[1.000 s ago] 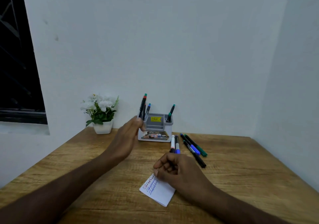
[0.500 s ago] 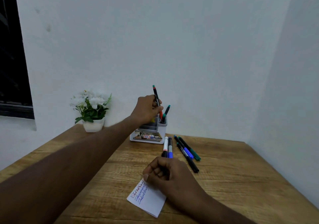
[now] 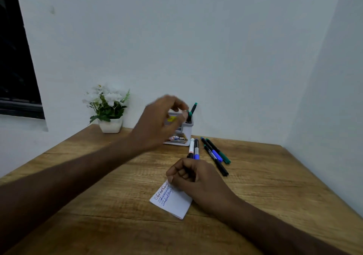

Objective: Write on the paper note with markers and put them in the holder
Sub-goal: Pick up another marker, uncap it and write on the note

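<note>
- My left hand (image 3: 159, 121) hovers in front of the holder (image 3: 181, 132), blurred, fingers loosely curled; I see nothing in it, so I judge it empty.
- My right hand (image 3: 196, 182) rests on the paper note (image 3: 172, 201), curled round what looks like a dark marker; most of the barrel is hidden.
- Progress: the note carries red and blue lines, and green-capped markers (image 3: 191, 112) stand in the holder.
- Left to do, as I judge it: two markers (image 3: 194, 148) just beyond my right hand and three markers (image 3: 215, 153) to their right lie on the worktop (image 3: 275, 186).
- Room: the holder stands at the back edge near the wall, flower pot (image 3: 110, 125) well apart on the left, bare wood on the right.
</note>
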Demonstrator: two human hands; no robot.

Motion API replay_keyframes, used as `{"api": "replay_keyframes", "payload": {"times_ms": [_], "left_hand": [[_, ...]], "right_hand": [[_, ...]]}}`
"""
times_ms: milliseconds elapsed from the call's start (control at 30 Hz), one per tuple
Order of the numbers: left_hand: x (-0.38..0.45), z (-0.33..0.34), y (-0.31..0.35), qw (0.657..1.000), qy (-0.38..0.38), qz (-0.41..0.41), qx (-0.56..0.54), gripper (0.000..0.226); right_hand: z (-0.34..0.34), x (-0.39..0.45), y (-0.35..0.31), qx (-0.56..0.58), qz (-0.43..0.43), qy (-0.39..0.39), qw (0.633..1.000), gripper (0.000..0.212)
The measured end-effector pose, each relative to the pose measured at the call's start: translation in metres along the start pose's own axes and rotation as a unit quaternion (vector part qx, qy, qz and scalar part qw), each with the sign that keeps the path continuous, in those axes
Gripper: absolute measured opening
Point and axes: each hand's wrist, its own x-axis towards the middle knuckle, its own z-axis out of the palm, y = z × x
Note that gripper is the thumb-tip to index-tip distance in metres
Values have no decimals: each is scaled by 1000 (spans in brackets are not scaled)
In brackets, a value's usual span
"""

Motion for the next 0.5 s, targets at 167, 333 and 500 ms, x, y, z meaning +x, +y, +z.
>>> {"api": "replay_keyframes", "payload": {"times_ms": [167, 333, 500], "left_hand": [[-56, -4, 52, 984, -135, 92, -77, 3], [-65, -28, 7, 954, -249, 164, 36, 16], [-76, -33, -27, 926, -372, 65, 7, 35]], "right_hand": [[-1, -3, -9, -23, -25, 1, 999, 22], [0, 3, -4, 208, 66, 37, 975, 30], [-19, 10, 5, -3, -8, 173, 985, 13]]}}
